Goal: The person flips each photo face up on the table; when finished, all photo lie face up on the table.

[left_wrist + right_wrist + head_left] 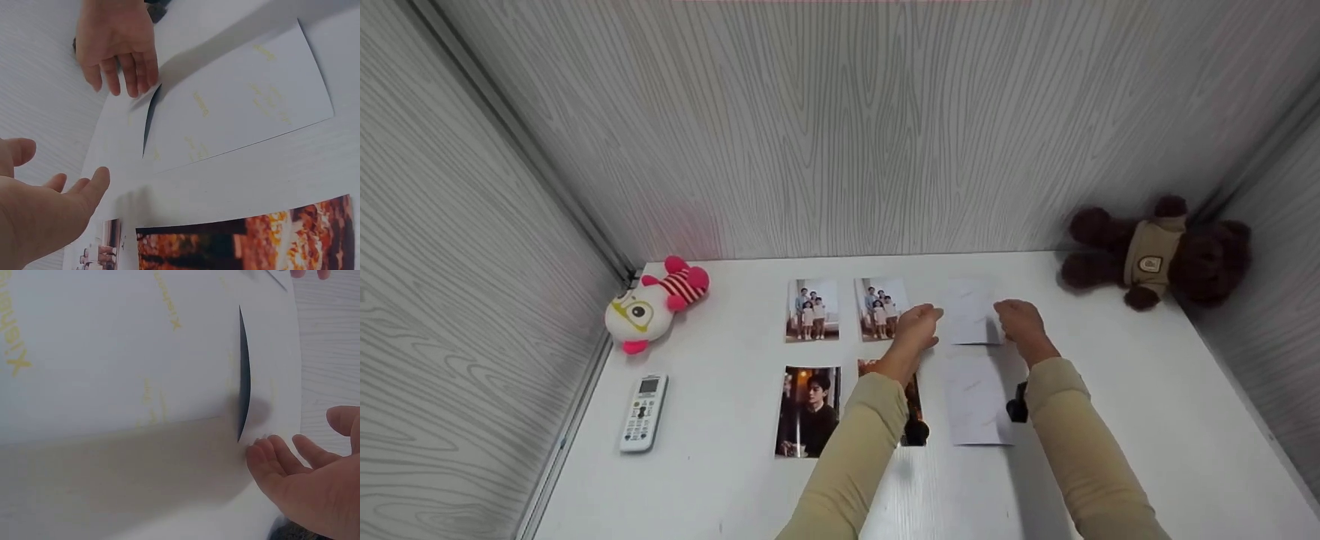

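Two white sheets with faint yellow print, like photo prints lying face down, are on the table one behind the other: the far sheet (971, 311) and the near sheet (976, 397). My left hand (917, 328) hovers at the far sheet's left edge, its fingers loosely extended and holding nothing. On the other side, my right hand (1023, 328) is beside the far sheet's right edge, also holding nothing. In the right wrist view its fingertips (259, 453) are close to the near sheet's raised far edge. My left forearm partly covers a photo with orange foliage (281, 239).
Left of my hands lie two matching family photos (812, 311) (879, 307) and a portrait photo (810, 412). Farther left are a white remote control (643, 412) and a pink-and-white plush toy (652, 307). A brown teddy bear (1155, 255) lies at the back right, near the walls.
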The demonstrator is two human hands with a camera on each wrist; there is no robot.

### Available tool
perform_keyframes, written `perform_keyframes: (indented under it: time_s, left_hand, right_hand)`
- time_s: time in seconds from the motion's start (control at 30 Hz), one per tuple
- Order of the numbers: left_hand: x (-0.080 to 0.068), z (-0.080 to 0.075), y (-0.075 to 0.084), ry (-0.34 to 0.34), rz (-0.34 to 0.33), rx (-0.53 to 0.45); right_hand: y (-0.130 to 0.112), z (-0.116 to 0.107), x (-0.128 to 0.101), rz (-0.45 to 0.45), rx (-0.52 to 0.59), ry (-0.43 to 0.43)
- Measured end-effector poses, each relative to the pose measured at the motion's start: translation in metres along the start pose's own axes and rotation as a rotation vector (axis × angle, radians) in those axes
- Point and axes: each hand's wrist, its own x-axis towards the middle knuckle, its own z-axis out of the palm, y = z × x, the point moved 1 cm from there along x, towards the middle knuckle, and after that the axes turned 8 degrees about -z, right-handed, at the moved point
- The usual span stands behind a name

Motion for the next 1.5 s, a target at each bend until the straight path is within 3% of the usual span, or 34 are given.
perform_keyframes:
  time_s: [0.17, 0.23, 0.5, 0.63, 0.9, 1.1, 1.17, 1.37, 1.5]
  left_hand:
    - [0.007, 0.008, -0.002, 0.039, 0.035, 0.141]
    - [0.008, 0.009, -0.003, 0.049, 0.029, 0.156]
    - [0.008, 0.014, -0.006, -0.007, -0.103, -0.215]
    - [0.008, 0.015, -0.003, 0.012, -0.132, -0.255]
    - [0.015, 0.023, -0.009, -0.004, -0.122, -0.135]
    - [0.015, 0.031, -0.007, 0.013, -0.103, -0.14]
    - [0.016, 0.033, -0.006, 0.031, -0.086, -0.08]
    - [0.017, 0.04, -0.006, 0.106, -0.038, 0.221]
    - [0.019, 0.043, -0.008, 0.12, -0.024, 0.251]
  right_hand:
    - [0.002, 0.004, 0.005, 0.005, -0.03, -0.007]
    - [0.001, 0.007, 0.007, 0.008, -0.03, -0.01]
    - [-0.004, 0.016, 0.008, 0.059, 0.068, -0.048]
    - [-0.006, 0.016, 0.009, 0.069, 0.102, -0.038]
    - [0.002, 0.008, 0.01, 0.08, 0.094, 0.049]
    - [0.004, 0.005, 0.012, 0.118, 0.074, 0.091]
    - [0.003, 0.004, 0.011, 0.142, 0.087, 0.091]
    - [0.002, -0.004, 0.007, 0.22, 0.202, 0.049]
    - [0.007, -0.009, 0.009, 0.213, 0.219, 0.041]
